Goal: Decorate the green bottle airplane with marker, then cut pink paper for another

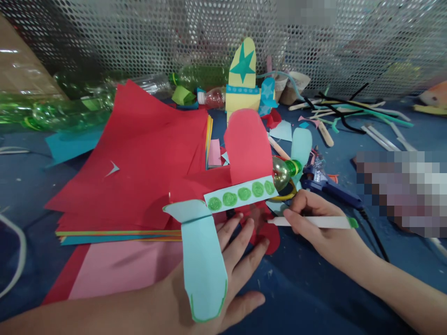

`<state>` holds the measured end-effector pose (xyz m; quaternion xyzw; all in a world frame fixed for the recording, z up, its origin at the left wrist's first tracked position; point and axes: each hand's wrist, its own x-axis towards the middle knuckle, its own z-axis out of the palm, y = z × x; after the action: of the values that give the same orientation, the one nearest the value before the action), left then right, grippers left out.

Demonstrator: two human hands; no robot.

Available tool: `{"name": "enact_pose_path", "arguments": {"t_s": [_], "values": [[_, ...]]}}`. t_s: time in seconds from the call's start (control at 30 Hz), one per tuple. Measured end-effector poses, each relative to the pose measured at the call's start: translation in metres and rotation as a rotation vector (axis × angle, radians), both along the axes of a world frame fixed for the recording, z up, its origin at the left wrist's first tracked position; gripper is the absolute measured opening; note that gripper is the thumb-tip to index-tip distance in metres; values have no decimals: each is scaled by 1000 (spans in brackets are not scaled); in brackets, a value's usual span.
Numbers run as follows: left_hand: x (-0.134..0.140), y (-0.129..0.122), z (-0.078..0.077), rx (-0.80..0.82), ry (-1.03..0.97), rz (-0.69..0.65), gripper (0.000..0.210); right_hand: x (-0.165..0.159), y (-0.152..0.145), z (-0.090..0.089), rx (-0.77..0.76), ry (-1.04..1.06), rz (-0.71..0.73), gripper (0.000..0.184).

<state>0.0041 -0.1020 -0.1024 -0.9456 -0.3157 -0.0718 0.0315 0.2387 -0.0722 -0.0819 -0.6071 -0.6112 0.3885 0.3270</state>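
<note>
The left hand (233, 260) lies flat, fingers spread, under the bottle plane (244, 186). At three o'clock, the right hand (314, 223) pinches a green marker (314, 222). Red paper (139, 158) covers the blue table (314, 288); mesh wall (139, 32) behind.

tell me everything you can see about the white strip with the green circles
The white strip is a narrow band of what looks like paper, lying slanted, its right end higher. Five green scribbled circles run along it in a row. It crosses the front of the red paper flap; its left end meets the light blue paper wing, its right end reaches the green bottle. Neither hand touches it.
</note>
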Motion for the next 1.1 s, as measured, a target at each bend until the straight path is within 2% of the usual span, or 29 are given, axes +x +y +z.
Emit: {"name": "enact_pose_path", "arguments": {"t_s": [0.13, 0.67, 1.1], "values": [[0, 0, 1, 3, 18, -5, 63, 1, 0, -1, 2, -11, -10, 23], [1, 0, -2, -36, -26, 15, 54, 0, 1, 1, -31, -11, -10, 24], [1, 0, -3, 13, -22, 12, 55, 1, 3, 2, -33, 3, -4, 23]]}}
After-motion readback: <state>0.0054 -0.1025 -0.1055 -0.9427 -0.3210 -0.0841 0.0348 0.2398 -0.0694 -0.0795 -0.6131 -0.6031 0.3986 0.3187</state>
